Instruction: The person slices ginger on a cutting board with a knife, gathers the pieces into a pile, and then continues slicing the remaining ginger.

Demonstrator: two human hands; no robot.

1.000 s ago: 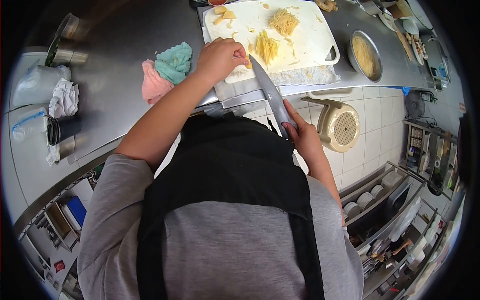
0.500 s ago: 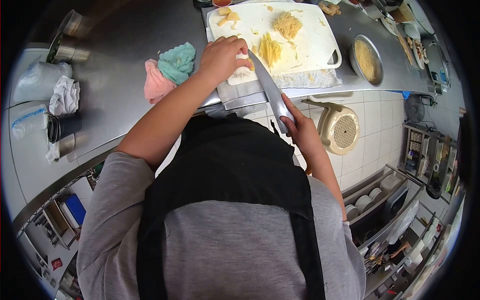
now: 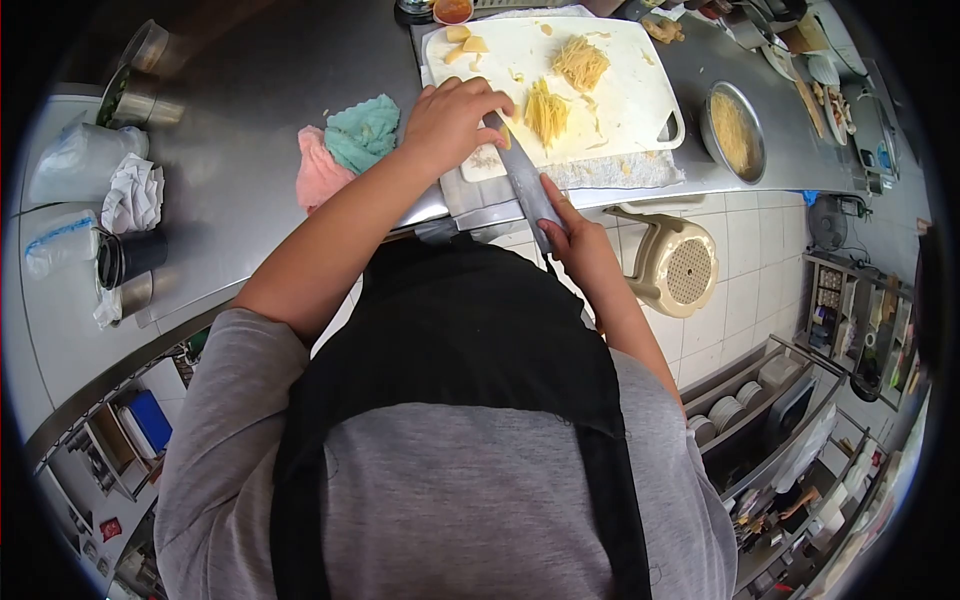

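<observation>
My left hand (image 3: 455, 122) is closed on a yellow piece (image 3: 505, 136) at the near left part of the white cutting board (image 3: 628, 95). My right hand (image 3: 570, 232) grips the large knife (image 3: 527, 180) near its lower end, with its handle hidden. The blade reaches up to my left fingertips and lies against the yellow piece. Two piles of thin yellow strips, one nearer (image 3: 547, 114) and one farther (image 3: 581, 64), rest on the board. Larger yellow chunks (image 3: 474, 44) sit at its far left.
Green cloth (image 3: 362, 133) and pink cloth (image 3: 320, 172) lie left of the board. A metal bowl (image 3: 736, 132) of yellow shreds stands to its right. A folded towel (image 3: 625, 171) shows under the board. Below the counter edge is a beige stool (image 3: 685, 265).
The knife and my right hand have moved up and left, bringing the blade further across the yellow piece. My left hand has shifted slightly right. The view has tilted a little.
</observation>
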